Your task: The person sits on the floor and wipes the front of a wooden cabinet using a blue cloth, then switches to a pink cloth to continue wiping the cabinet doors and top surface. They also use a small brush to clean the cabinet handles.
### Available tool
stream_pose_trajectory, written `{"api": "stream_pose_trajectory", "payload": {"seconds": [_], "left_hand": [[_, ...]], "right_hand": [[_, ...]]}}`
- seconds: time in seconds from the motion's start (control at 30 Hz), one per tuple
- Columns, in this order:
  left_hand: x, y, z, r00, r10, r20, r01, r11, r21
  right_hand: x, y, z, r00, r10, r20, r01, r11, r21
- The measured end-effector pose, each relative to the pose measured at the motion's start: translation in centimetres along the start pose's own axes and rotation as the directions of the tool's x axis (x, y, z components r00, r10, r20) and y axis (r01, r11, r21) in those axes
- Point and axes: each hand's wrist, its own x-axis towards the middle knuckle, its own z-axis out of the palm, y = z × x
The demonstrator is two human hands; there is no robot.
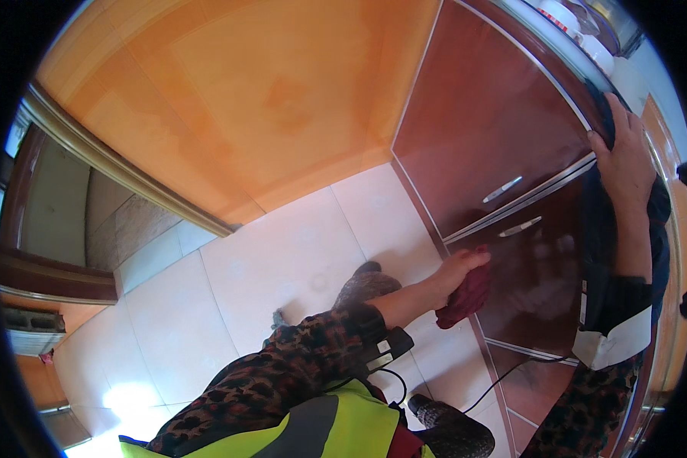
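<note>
My left hand reaches out from a patterned sleeve, its fingers closed round a bunched dark red cloth. The cloth hangs just in front of the lower reddish-brown cabinet door; whether it touches the door I cannot tell. On the right, my right hand rests at the countertop's edge over dark blue fabric, its thumb apart from its stretched fingers. Two pale handles, an upper handle and a lower handle, sit on the cabinet doors.
An orange panelled wall meets the upper cabinet door. Pale floor tiles run to a doorway at the left. A black cable crosses near my feet. White containers stand on the counter at the upper right.
</note>
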Motion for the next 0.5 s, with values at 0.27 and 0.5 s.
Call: {"api": "stream_pose_trajectory", "payload": {"seconds": [0.27,0.5], "left_hand": [[-0.1,-0.7,-0.1,0.974,0.128,-0.188,-0.112,0.989,0.095],[1.4,-1.9,-1.4,0.942,0.160,-0.296,-0.085,0.965,0.250]], "right_hand": [[0.6,1.1,1.2,1.000,0.027,-0.006,-0.027,0.997,-0.072],[0.6,3.2,3.6,0.999,-0.017,-0.037,0.013,0.993,-0.117]]}}
